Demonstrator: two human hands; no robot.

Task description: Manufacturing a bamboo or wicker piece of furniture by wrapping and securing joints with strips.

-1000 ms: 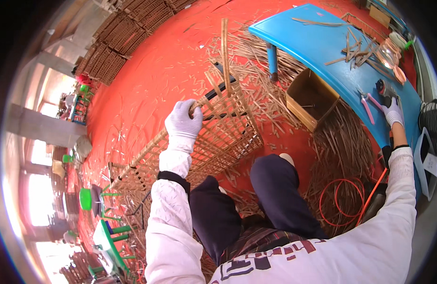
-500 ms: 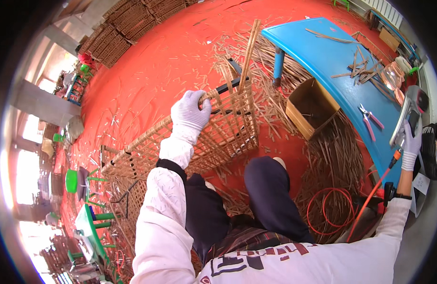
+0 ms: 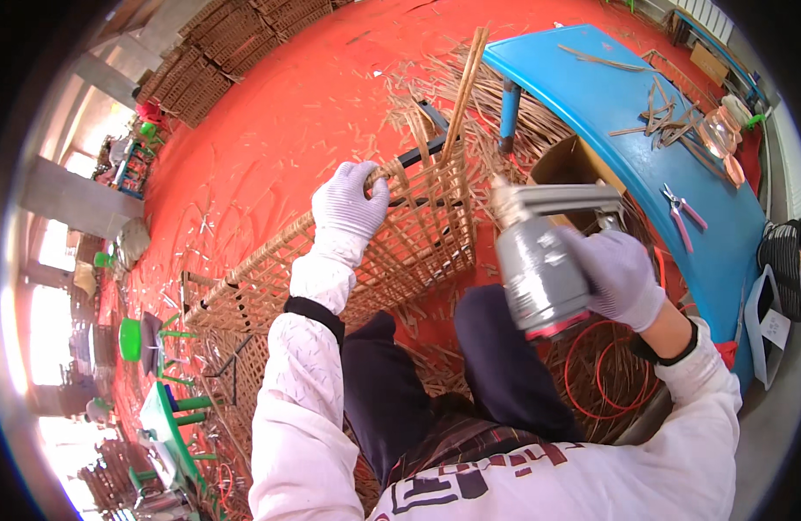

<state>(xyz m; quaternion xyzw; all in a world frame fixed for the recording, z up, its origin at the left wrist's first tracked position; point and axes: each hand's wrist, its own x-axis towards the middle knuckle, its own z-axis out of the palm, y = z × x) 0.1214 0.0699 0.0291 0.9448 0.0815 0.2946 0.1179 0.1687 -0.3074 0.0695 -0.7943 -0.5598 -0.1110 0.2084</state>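
My left hand (image 3: 348, 204), in a pale glove, grips the top rail of a woven rattan frame (image 3: 392, 247) that stands on the red floor in front of my knees. My right hand (image 3: 613, 273), also gloved, holds a grey pneumatic staple gun (image 3: 539, 260) up beside the frame's right end, its nose pointing up toward the frame's corner post (image 3: 464, 87). An orange air hose (image 3: 591, 365) lies coiled on the floor below the gun.
A blue table (image 3: 609, 113) curves along the right, with pink-handled pliers (image 3: 681, 208), cane strips and a clear jar (image 3: 720, 135). An open cardboard box (image 3: 574, 161) sits under its edge. Cane scraps litter the floor. Green stools (image 3: 135, 339) and stacked woven panels (image 3: 201, 69) lie far left.
My right hand left the blue table, picked up the staple gun and brought it in close to the frame. My left hand kept its grip on the rail.
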